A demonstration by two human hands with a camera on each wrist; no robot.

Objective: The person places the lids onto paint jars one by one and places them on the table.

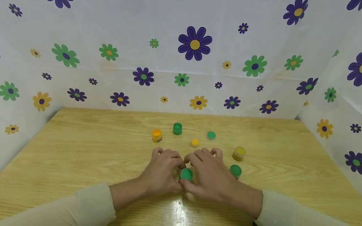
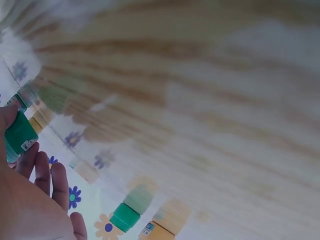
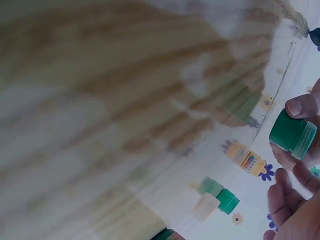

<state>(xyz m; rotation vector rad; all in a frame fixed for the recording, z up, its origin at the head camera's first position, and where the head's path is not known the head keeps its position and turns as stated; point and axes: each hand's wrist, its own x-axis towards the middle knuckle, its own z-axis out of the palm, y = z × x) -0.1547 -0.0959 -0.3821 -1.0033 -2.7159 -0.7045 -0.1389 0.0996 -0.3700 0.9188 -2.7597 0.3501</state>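
Both hands (image 1: pixel 163 171) (image 1: pixel 210 174) grip one green jar (image 1: pixel 186 174) (label (image 2: pixel 28 145): left-wrist view only). Nearer the desk's (image 1: pixel 85 157) far edge: four more jars (image 1: pixel 177 129), two loose lids (image 1: pixel 211 135).

Head view: the round green-lidded plastic jar (image 1: pixel 186 174) at 6 o'clock is partly hidden by the left hand (image 1: pixel 164 173) and right hand (image 1: pixel 210 177); pale cloth sleeves (image 1: pixel 93 201), at 4 and between 7 and 8 o'clock, are cropped. Left wrist view: the wood-grained desk (image 2: pixel 250 145) is blurred; the round orange plastic jar (image 2: pixel 161 233) at 6 o'clock is cut off below, its label (image 2: pixel 148 228) too small to read. Right wrist view: a round green container (image 3: pixel 164 235) at 6 o'clock is mostly cut off.
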